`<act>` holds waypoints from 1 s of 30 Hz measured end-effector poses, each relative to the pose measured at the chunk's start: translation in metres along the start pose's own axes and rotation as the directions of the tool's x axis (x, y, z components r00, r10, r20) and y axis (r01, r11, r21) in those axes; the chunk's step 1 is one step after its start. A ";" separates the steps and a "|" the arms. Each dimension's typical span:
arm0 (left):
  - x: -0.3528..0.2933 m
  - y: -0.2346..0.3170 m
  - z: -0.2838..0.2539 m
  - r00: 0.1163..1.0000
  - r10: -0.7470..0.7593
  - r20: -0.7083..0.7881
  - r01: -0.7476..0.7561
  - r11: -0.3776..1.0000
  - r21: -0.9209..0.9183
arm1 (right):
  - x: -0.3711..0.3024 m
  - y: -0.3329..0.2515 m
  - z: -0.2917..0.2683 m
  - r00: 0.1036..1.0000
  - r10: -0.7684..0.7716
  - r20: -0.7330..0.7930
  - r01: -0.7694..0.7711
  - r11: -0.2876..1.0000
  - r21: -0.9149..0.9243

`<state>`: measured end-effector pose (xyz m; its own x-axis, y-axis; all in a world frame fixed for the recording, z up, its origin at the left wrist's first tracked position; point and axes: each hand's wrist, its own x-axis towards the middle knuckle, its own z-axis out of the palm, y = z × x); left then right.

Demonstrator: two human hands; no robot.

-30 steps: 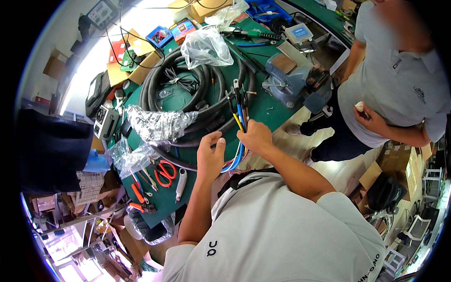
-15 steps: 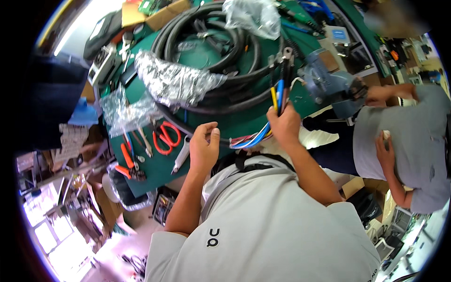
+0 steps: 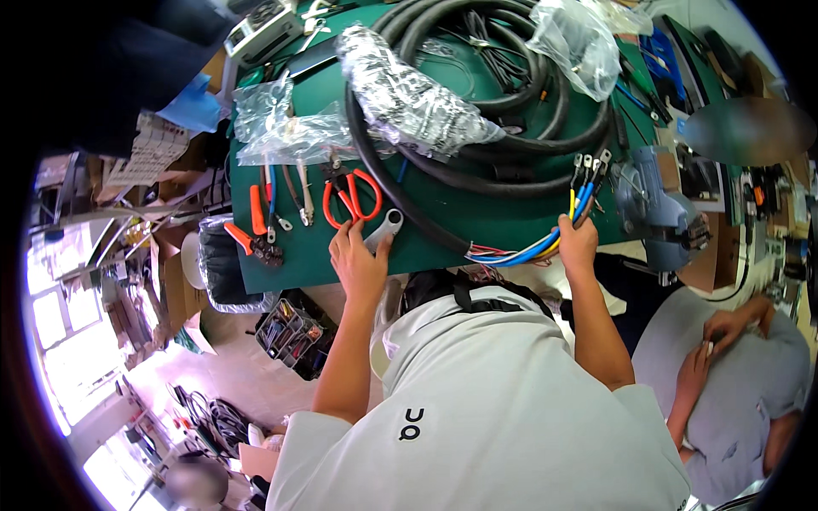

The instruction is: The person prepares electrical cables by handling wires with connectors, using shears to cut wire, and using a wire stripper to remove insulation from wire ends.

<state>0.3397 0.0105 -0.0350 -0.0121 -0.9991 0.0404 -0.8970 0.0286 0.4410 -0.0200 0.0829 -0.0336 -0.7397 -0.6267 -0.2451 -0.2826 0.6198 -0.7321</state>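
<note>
My right hand [image 3: 579,244] is closed round a bundle of blue, yellow and dark wires [image 3: 542,249] that comes out of a thick black cable [image 3: 426,230]. Metal cable lugs [image 3: 588,162] at the wire ends point up and away above my fist. My left hand [image 3: 361,262] reaches over the table's near edge with thumb and fingers apart. Its fingertips are at the handles of red-handled scissors [image 3: 375,198]. A silver spanner [image 3: 388,225] lies beside the thumb, partly hidden by the hand; whether I touch it I cannot tell.
The cable lies coiled on the green tabletop [image 3: 315,271], with silver wrapping [image 3: 417,94] and clear plastic bags [image 3: 285,128] about it. Orange-handled pliers [image 3: 256,243] lie left. A blue-grey machine [image 3: 656,200] stands right, near a person in grey [image 3: 724,392].
My left hand has moved off the black cable to the scissors and spanner. My right hand still holds the wires, now further right in view. The view has shifted, and the co-worker's hands have come together.
</note>
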 end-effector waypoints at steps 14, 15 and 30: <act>0.068 -0.018 0.026 0.961 -0.238 -0.141 0.259 0.953 0.155 | -0.013 0.015 0.009 0.999 0.031 -0.014 -0.026 0.956 0.293; 0.069 -0.018 0.023 0.966 -0.212 -0.149 0.231 0.964 0.128 | -0.019 0.006 0.006 0.999 0.035 -0.010 -0.029 0.934 0.356; 0.068 -0.014 0.018 0.989 -0.144 -0.044 0.149 0.980 0.130 | -0.043 -0.031 -0.004 0.977 0.140 0.162 -0.211 0.504 0.838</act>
<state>0.3431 -0.0581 -0.0549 0.1369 -0.9905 0.0158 -0.9386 -0.1246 0.3216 0.0182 0.0929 0.0026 -0.6631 -0.6021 -0.4448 0.5253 0.0491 -0.8495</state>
